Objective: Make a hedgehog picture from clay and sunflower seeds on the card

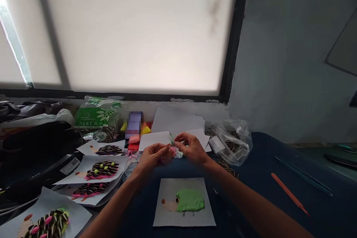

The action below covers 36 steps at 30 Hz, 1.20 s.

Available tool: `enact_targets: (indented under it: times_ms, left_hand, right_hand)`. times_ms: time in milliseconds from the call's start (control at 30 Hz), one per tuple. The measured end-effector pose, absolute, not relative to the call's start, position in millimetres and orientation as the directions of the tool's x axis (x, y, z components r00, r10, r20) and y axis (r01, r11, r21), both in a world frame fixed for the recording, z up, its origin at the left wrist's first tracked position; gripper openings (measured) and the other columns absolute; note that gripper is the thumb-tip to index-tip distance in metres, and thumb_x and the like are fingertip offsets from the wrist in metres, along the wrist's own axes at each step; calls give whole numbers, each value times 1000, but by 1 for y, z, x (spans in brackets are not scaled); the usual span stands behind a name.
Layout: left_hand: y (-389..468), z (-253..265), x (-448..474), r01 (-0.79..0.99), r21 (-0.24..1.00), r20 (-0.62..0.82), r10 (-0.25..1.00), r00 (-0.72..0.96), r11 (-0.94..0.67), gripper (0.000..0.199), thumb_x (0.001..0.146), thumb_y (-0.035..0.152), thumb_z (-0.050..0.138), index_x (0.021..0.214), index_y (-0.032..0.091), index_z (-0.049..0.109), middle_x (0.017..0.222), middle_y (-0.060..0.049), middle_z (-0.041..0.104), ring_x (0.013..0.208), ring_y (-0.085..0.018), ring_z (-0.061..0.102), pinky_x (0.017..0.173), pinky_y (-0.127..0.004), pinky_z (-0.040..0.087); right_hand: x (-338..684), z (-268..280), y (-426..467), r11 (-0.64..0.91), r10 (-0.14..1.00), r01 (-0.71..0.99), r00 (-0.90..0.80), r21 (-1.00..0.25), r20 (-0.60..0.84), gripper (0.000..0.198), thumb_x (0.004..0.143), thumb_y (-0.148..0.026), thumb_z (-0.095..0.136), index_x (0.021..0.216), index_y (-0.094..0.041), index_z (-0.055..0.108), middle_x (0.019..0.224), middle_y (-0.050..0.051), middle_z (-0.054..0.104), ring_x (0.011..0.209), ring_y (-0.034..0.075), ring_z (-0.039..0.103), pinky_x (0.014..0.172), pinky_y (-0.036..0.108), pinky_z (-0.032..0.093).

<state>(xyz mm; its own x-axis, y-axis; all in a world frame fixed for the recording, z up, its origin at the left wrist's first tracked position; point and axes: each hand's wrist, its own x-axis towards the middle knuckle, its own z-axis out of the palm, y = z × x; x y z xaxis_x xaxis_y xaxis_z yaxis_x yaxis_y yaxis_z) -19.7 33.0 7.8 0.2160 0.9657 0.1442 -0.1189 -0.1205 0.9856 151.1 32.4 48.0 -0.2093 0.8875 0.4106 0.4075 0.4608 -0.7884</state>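
My left hand is closed in a pinch on a small reddish-brown piece, perhaps soft clay in clear wrapping. Beside it, my right hand has thumb and forefinger together at a scrap of clear, greenish plastic; what lies between those fingers is too small to tell. Pink and pale bits show behind the fingertips. Nearer me lies a white paper with a hedgehog picture: a light green clay body, a peach face, a brown nose, a dark eye and drawn legs.
Finished-looking seed hedgehogs on paper lie at left. Behind are a green seed bag, a phone and white sheets. A clear bag of seeds and an orange clay tool are at right.
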Motion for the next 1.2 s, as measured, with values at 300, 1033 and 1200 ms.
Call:
enact_targets:
  times_ms: [300, 1033, 1200]
  left_hand:
    - [26, 13, -22, -62, 998, -4, 971, 239, 20, 52, 61, 56, 77, 92, 17, 62, 86, -5, 72, 59, -17, 69, 48, -24, 49]
    - [20, 27, -29, -133, 991, 45, 945, 323, -2, 28, 56, 25, 78, 80, 15, 67, 84, -5, 73, 59, -10, 57, 54, -21, 36]
    - [21, 26, -28, -100, 995, 40, 963, 265, -14, 37, 72, 49, 73, 78, 13, 68, 74, -5, 71, 56, -9, 55, 51, -20, 36]
  right_hand:
    - [148, 44, 31, 483, 865, 320, -320, -815, 387, 15, 83, -21, 57, 90, -15, 68, 76, 2, 66, 70, 14, 61, 68, 27, 48]
    - [160, 47, 40, 309, 916, 192, -325, -931, 237, 19, 65, -25, 67, 77, -14, 77, 65, 3, 69, 58, 12, 58, 56, 24, 45]
    - [157, 43, 38, 300, 908, 200, -359, -933, 215, 17, 68, -26, 67, 75, -14, 77, 63, 2, 67, 55, 11, 55, 53, 23, 43]
